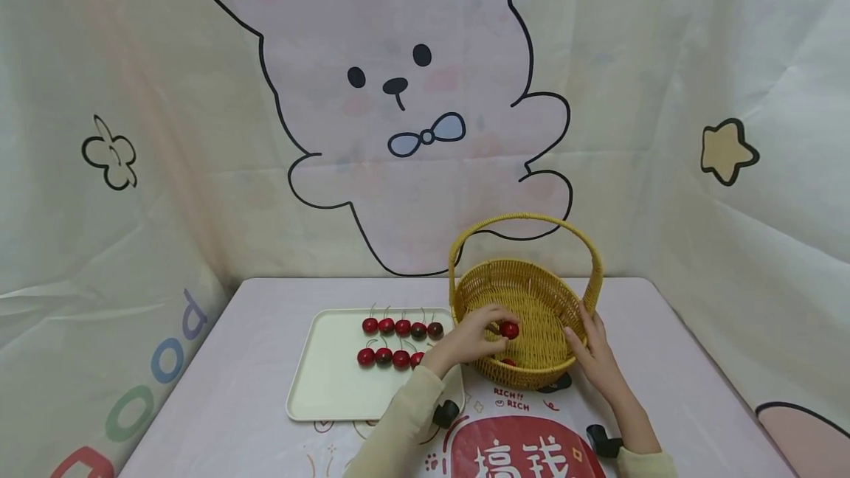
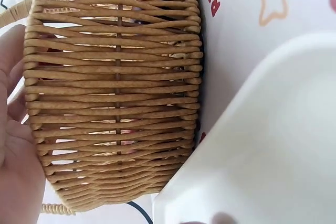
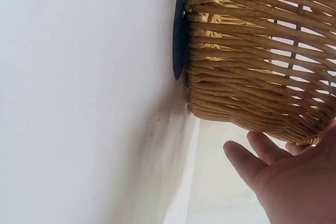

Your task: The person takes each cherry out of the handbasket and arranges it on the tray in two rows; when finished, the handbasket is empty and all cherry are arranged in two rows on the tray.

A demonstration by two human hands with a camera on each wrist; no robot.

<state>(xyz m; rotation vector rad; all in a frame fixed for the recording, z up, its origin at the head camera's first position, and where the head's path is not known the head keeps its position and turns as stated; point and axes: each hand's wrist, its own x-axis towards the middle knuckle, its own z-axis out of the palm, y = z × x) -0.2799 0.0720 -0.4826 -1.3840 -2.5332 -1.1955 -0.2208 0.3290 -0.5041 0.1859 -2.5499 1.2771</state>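
A woven yellow basket (image 1: 531,293) with a hoop handle stands on the table. My left hand (image 1: 494,328) reaches over its near rim and pinches a red cherry (image 1: 509,330) inside it. Another cherry (image 1: 508,362) lies on the basket floor. My right hand (image 1: 587,338) rests with straight fingers against the basket's right side. A cream tray (image 1: 325,382) left of the basket holds several cherries (image 1: 401,328) in two rows. The left wrist view shows the basket wall (image 2: 115,93), the tray edge (image 2: 273,145) and my palm (image 2: 13,145). In the right wrist view, spread fingers (image 3: 262,153) sit beside the basket (image 3: 257,51).
The table (image 1: 232,389) has a pale cloth with a red printed patch (image 1: 524,448) near its front edge. A rabbit-print curtain (image 1: 412,94) closes off the back and sides. Both forearms lie over the front of the table.
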